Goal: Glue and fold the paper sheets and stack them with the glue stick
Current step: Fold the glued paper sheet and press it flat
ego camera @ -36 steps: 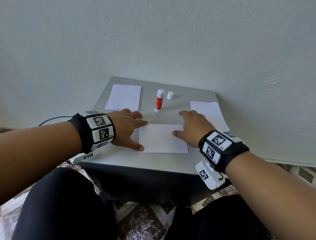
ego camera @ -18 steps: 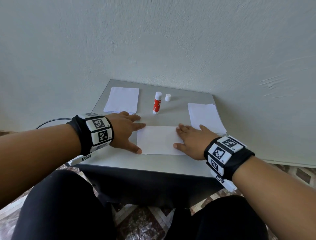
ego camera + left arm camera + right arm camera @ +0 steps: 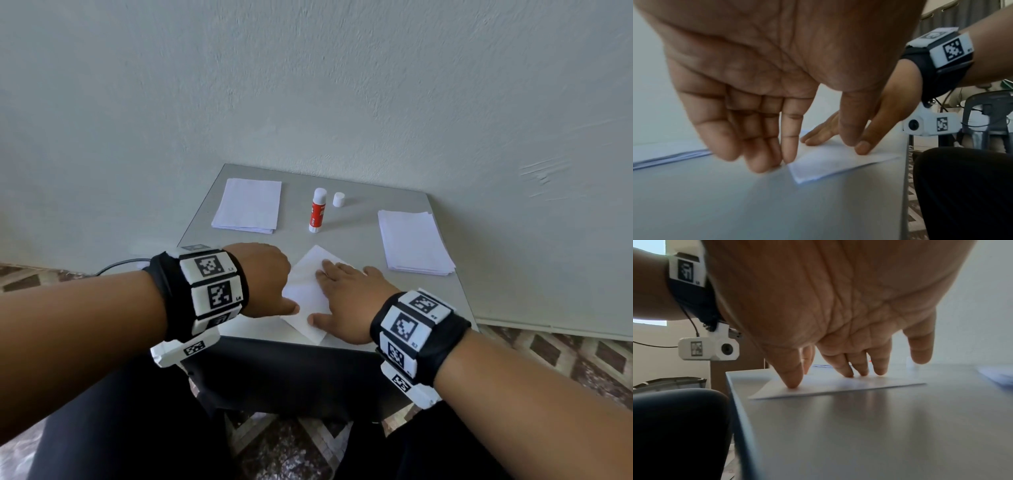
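I am pressing my flat right hand (image 3: pixel 346 301) on the folded sheet (image 3: pixel 305 291) at the surface's (image 3: pixel 359 236) near edge, sealing it; my left hand (image 3: pixel 265 277), fingers straight, is steadying its corner. Neither grip is closed.

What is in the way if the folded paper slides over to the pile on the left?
Nothing visible except the left hand itself, which sits between the folded paper and the left pile. The glue stick stands off to the side.
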